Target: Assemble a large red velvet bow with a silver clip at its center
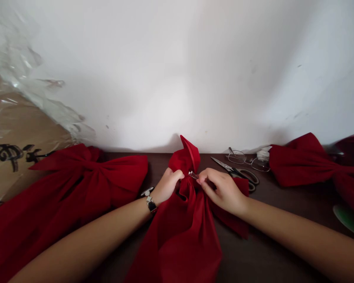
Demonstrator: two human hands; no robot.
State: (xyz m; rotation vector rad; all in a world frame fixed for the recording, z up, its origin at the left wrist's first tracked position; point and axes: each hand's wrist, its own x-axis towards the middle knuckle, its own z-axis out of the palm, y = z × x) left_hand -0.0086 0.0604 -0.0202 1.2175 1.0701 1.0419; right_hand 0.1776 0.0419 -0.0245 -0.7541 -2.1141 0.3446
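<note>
A red fabric bow [191, 232] lies in front of me, its cloth gathered at the middle and its tails spreading toward me. My left hand [168, 185] is closed on the gathered cloth at the left of the bow's centre, with a watch [150, 202] on that wrist. Between thumb and forefinger, my right hand [221, 190] pinches a small metal clip [192, 175], held against the centre of the bow. Its exact form is too small to make out. The fingertips of the left hand are partly hidden in the folds.
Scissors [238, 173] and eyeglasses [247, 160] lie right of the bow on the dark table [271, 204]. Another red bow [85, 173] spreads at left, a further one [301, 161] at right. A cardboard box [23, 129] under clear plastic stands left, before a white wall [177, 70].
</note>
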